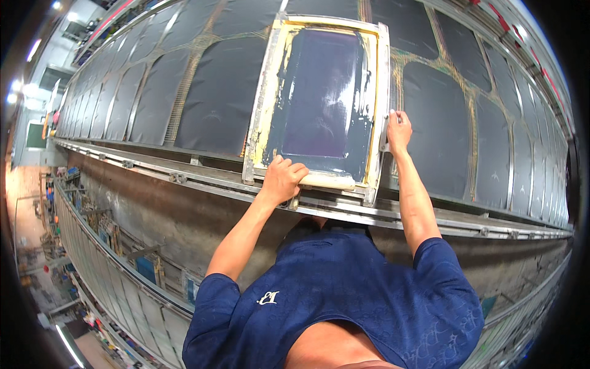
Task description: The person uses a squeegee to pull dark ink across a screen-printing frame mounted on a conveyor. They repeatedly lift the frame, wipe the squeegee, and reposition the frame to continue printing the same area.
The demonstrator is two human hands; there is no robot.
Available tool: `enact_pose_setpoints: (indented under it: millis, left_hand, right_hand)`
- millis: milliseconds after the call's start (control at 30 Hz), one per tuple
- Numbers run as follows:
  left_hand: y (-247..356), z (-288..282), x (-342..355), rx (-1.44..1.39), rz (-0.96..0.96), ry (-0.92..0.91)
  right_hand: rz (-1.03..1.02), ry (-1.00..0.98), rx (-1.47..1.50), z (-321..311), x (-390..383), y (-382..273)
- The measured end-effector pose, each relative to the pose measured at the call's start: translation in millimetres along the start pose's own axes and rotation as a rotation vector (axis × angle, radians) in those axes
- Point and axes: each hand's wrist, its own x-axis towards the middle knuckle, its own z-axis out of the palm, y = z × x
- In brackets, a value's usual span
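In front of me a screen-printing frame [383,80] with a metal rim lies flat on a long table. Its mesh [319,92] has a dark purple-grey rectangle, with yellow and white residue round the margins. My left hand [283,179] is closed at the frame's near edge, round the left end of a pale squeegee [329,181] that lies along that side. Part of the squeegee's grip is hidden under the fingers. My right hand [399,130] is closed on the right side rail of the frame, fingers bent against its outer edge.
Black fabric panels [212,98] lie in rows on the table to both sides, with patterned strips between them. A metal rail [153,170] runs along the table's near edge, just before my body. Behind me stands another long table [117,270] with items beneath it.
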Motion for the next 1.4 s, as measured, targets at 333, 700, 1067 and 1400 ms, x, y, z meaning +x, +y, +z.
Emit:
enact_pose_setpoints:
  millis: [333,700,1067,1400]
  left_hand:
    - [-25,5,50,-0.020,-0.022,0.072]
    - [-243,64,329,0.074,0.071,0.186]
    - [-299,35,477,-0.076,-0.264,-0.379]
    - [-261,37,405,0.028,-0.152,-0.303]
  right_hand:
    - [0.100,-0.068,-0.151,2,2,10]
    - [-0.545,-0.310,-0.288,29,149,-94]
    - [-0.685,-0.735,-0.681,180,312,-202]
    - [-0.704,-0.669,-0.699,157,231,-169]
